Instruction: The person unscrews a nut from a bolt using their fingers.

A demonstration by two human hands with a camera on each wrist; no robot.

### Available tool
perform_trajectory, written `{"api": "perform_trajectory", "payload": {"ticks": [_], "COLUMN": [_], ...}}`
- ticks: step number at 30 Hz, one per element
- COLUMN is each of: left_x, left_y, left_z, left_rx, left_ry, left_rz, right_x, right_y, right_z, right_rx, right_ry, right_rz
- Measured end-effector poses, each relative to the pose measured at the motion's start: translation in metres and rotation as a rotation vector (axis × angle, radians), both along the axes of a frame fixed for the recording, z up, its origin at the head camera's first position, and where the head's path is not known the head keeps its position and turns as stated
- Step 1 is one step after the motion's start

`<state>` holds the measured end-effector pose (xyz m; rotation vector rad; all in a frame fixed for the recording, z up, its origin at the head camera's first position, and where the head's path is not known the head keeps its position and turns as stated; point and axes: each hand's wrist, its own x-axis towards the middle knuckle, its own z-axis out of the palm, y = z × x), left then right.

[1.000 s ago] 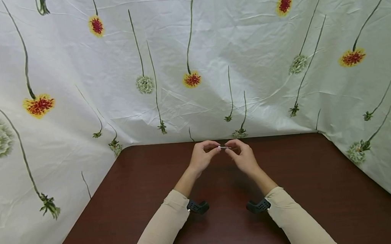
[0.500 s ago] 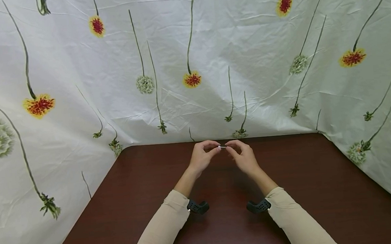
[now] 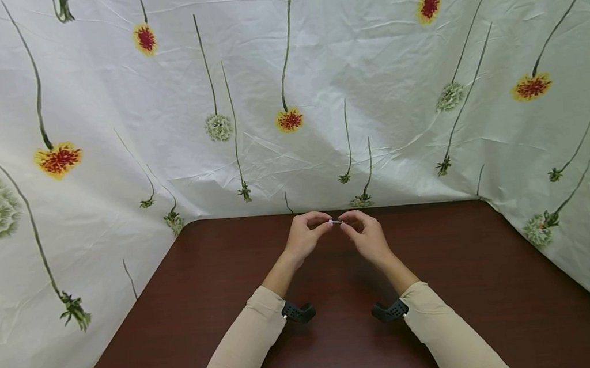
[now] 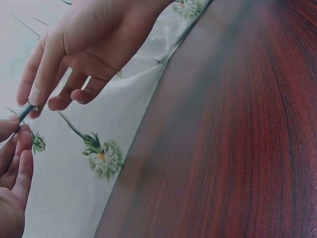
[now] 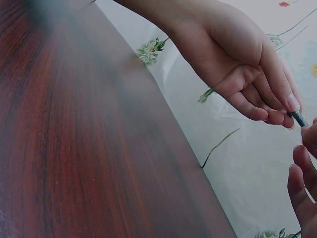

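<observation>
A small grey bolt (image 3: pixel 336 222) spans the short gap between both hands, above the far part of the table. Ridges like a thread show on the bolt (image 5: pixel 300 119) in the right wrist view. My left hand (image 3: pixel 301 238) pinches one end between thumb and fingertips, while its other fingers bend loosely. The opposite end is between the thumb and fingertips of my right hand (image 3: pixel 369 239). In the left wrist view a small shiny rim shows on the bolt (image 4: pixel 26 111) at the left fingertips. Fingers cover both ends, so I cannot tell whether a nut is on it.
A dark red-brown wooden table (image 3: pixel 206 306) lies beneath the hands. Behind it and along both sides hangs a white cloth (image 3: pixel 390 72) printed with flowers, meeting the table's far edge just beyond the fingers. Black wrist straps (image 3: pixel 299 312) sit at the cream sleeves (image 3: pixel 247 343).
The right thumb and fingertips have shifted slightly at their end of the bolt. Both arms and the left hand keep their place.
</observation>
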<state>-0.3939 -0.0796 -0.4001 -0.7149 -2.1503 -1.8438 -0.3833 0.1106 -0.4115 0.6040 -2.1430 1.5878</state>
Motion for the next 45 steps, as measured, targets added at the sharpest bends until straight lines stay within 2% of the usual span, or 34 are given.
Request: {"api": "perform_trajectory", "payload": {"ticks": [1, 5, 8, 11, 17, 24, 31, 38, 45], "left_x": [0.004, 0.005, -0.005, -0.005, -0.006, -0.005, -0.006, -0.005, -0.005], "left_y": [0.0, -0.001, -0.001, -0.001, -0.002, -0.002, -0.003, -0.003, -0.003], "left_z": [0.004, 0.005, -0.004, -0.005, -0.006, -0.005, -0.006, -0.006, -0.007], "left_rx": [0.001, 0.009, 0.027, 0.048, 0.016, 0.019, 0.009, 0.011, 0.012], "left_ry": [0.002, 0.006, 0.004, 0.01, 0.011, 0.014, 0.018, 0.014, 0.002], "left_rz": [-0.002, -0.016, -0.03, -0.036, -0.021, -0.018, -0.011, -0.015, -0.008], "right_x": [0.0, 0.001, 0.001, 0.001, 0.0, 0.002, 0.001, 0.002, 0.0], "right_y": [0.0, -0.001, -0.001, -0.001, 0.001, 0.0, 0.0, -0.001, 0.0], "right_z": [0.001, 0.001, 0.0, 0.0, 0.0, 0.0, 0.001, 0.0, -0.001], "right_rx": [0.0, -0.003, -0.015, -0.021, 0.022, -0.004, 0.019, -0.008, 0.021], "right_ry": [0.013, 0.029, -0.008, -0.019, 0.075, -0.027, 0.025, -0.036, 0.038], "right_rz": [0.012, 0.028, 0.008, -0.004, 0.006, -0.005, -0.009, -0.014, 0.01]}}
